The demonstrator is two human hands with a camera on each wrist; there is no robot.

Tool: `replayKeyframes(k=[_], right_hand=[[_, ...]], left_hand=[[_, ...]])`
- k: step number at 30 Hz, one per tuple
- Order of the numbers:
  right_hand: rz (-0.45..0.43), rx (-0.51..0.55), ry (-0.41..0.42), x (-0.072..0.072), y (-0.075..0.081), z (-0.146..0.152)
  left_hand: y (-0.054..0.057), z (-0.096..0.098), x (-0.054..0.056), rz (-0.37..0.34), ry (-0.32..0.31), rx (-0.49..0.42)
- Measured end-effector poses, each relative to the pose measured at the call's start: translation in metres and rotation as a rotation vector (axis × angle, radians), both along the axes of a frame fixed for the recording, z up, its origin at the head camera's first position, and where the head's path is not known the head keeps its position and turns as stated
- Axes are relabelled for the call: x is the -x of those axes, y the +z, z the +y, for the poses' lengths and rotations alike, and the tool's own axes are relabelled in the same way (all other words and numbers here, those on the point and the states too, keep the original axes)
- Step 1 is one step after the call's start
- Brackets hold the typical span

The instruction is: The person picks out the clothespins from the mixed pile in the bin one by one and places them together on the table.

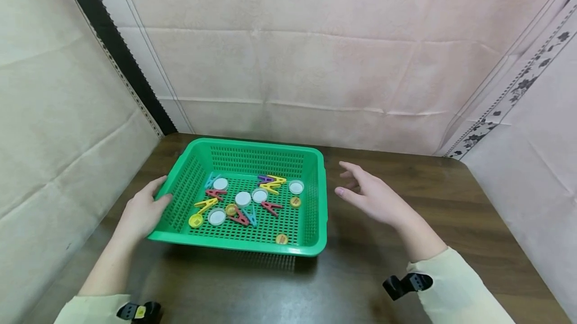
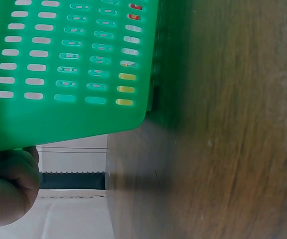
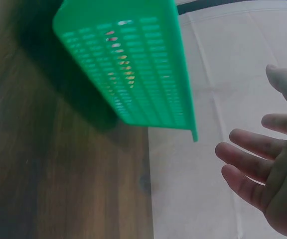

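Note:
My left hand [image 1: 143, 212] grips the left rim of a green plastic basket [image 1: 234, 247], its thumb over the rim; in the left wrist view the curled fingers [image 2: 16, 172] show under that rim. Inside lie several small clothespins, among them a yellow clothespin [image 1: 206, 205], a purple clothespin [image 1: 266, 179] and a red clothespin [image 1: 272, 208]. White round discs [image 1: 243, 199] and yellow bottle caps [image 1: 196, 221] lie among them. My right hand [image 1: 376, 196] hangs to the right of the basket, apart from it, fingers spread and holding nothing.
The basket is over a dark brown wooden table [image 1: 433, 204], with a shadow along its near side. Pale cloth sheets [image 1: 293, 73] hang behind the table and at both sides. A black strip [image 1: 121, 58] runs down the back left corner.

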State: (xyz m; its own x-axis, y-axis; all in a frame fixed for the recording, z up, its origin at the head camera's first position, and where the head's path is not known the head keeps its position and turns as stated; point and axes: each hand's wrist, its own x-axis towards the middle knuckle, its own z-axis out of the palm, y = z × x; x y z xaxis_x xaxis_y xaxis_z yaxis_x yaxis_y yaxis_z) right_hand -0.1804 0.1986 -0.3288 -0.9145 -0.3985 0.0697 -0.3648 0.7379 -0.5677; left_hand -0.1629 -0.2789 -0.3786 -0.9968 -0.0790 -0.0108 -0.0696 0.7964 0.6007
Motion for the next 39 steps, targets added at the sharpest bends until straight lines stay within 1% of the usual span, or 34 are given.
replayKeyframes(k=[6,13,17,21,31,39], right_hand=[[0.012,0.008,0.012,0.001,0.001,-0.005],[-0.01,0.026,0.034,0.004,0.005,-0.016],[-0.014,0.041,0.052,0.006,0.008,-0.022],[-0.012,0.045,0.074,0.008,0.009,-0.028],[-0.033,-0.018,0.097,0.008,0.009,-0.045],[-0.041,-0.024,0.125,0.01,0.01,-0.058]], left_hand=[[0.001,0.0,0.0,0.012,0.001,-0.01],[0.001,-0.001,-0.001,0.002,0.005,-0.02],[0.001,-0.001,0.0,0.006,0.007,-0.025],[0.002,-0.001,-0.001,-0.007,0.007,-0.032],[0.001,0.0,-0.002,-0.029,0.01,-0.036],[0.002,-0.001,-0.002,-0.02,0.008,-0.047]])
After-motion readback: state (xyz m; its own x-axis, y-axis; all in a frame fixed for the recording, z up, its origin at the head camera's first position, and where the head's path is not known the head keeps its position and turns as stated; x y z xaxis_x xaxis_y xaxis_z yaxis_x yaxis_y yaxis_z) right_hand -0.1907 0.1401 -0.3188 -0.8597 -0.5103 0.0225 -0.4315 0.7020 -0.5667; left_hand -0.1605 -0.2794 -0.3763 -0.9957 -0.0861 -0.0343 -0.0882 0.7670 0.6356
